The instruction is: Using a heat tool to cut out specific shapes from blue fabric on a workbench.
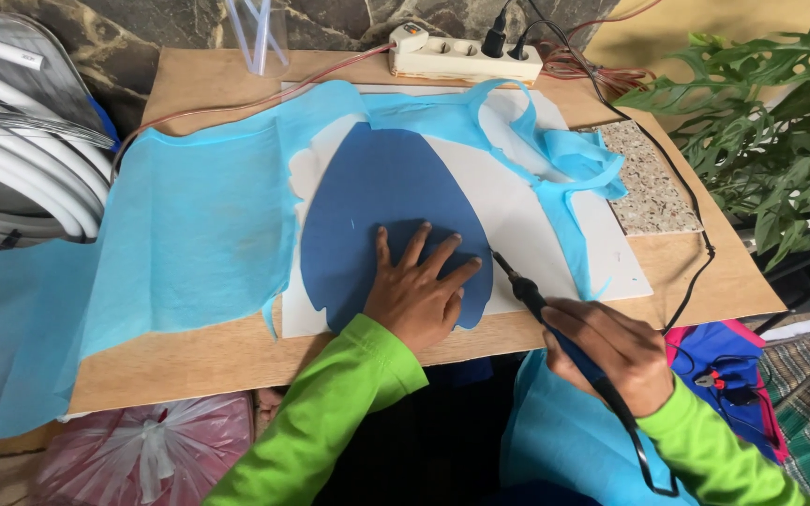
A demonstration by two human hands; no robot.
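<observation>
The right hand (pixel 611 354) is clenched around a corded hot-cutting pen (pixel 529 295), tip at the edge of a dark blue oval template (pixel 377 197). The left hand (pixel 414 295) presses flat, fingers spread and grasping nothing, apparently steadying the template on a white board (pixel 527 225). Trimmed light blue fabric (pixel 189 225) drapes around it across the wooden table (pixel 217 351).

power strip (pixel 466 56) | leafy plant (pixel 771 131) | speckled stone slab (pixel 653 192) | white tubing coil (pixel 21 159) | pink plastic bag (pixel 147 450)

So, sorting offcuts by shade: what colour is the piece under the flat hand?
Dark blue piece, under the left hand; head view.
</observation>
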